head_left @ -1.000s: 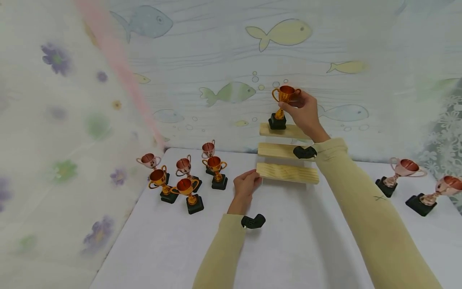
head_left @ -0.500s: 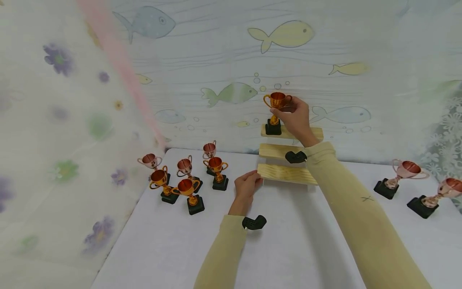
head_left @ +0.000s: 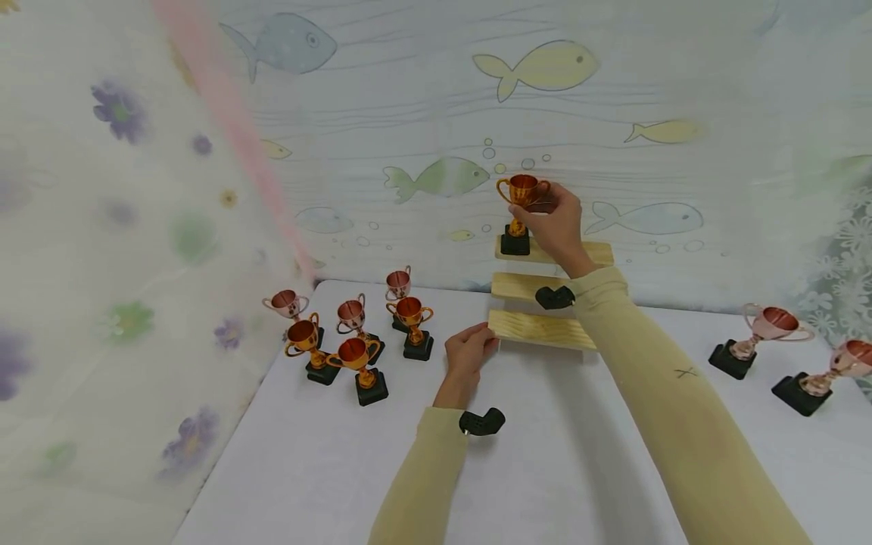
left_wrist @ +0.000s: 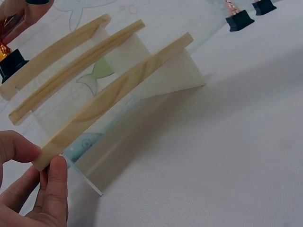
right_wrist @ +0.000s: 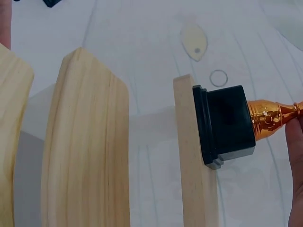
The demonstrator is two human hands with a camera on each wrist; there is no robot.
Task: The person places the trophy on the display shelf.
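A gold trophy cup with a black base stands upright at the left end of the top wooden step of a three-step display stand. My right hand pinches the cup near its bowl and right handle. In the right wrist view the black base sits flat against the top step. My left hand grips the left end of the lowest step, with thumb above and fingers below it, as the left wrist view shows on the plank. Clear side panels hold up the steps.
Several gold and rose-coloured trophies stand at the table's left, among them a gold cup and a rose cup. Two rose trophies stand at the right. A wall sheet with fish drawings hangs close behind the stand.
My right hand has moved the gold trophy left and slightly down, to the left end of the top step. My left hand keeps its hold on the lowest step.
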